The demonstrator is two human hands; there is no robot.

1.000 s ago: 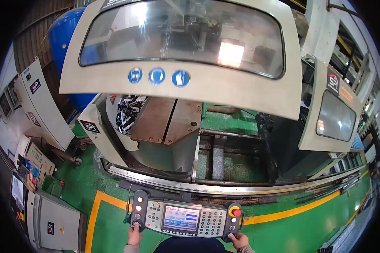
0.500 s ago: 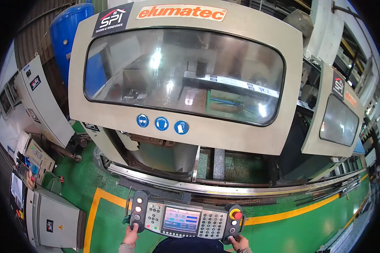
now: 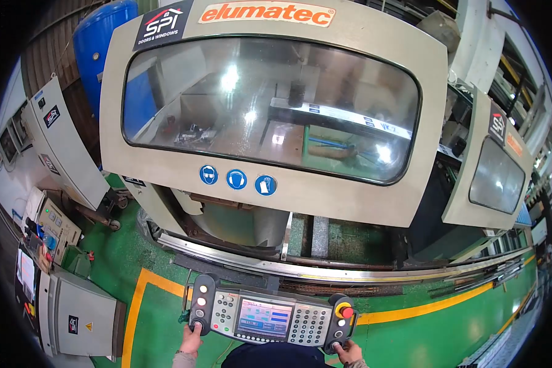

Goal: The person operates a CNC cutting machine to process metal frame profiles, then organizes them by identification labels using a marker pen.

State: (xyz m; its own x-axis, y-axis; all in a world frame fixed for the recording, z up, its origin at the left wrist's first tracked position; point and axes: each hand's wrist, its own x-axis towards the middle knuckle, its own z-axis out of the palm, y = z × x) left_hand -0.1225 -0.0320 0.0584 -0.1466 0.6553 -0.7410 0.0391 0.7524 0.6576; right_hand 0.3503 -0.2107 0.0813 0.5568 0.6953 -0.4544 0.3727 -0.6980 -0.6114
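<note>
A wide control panel (image 3: 264, 318) with a lit screen, keypads and a red emergency-stop button (image 3: 346, 313) is right in front of me at the bottom of the view. My left hand (image 3: 191, 341) is closed at its left end, thumb on the round button (image 3: 198, 325) low on that side. At the other end my right hand (image 3: 348, 354) grips the lower corner, its thumb over a button there. The fingers of both hands are partly hidden. Beyond the panel stands a large elumatec machine with a beige hood (image 3: 334, 199); a long light-coloured profile (image 3: 331, 116) shows through its window.
A metal rail (image 3: 227, 262) runs along the machine's base, behind a yellow floor line (image 3: 423, 313). On the left are grey cabinets (image 3: 83, 306) and a blue tank (image 3: 104, 37). A second, smaller hood (image 3: 466, 208) stands at the right.
The machine hood and its window look slightly larger and a little shifted in view. Both hands stay on the control panel in the same grip.
</note>
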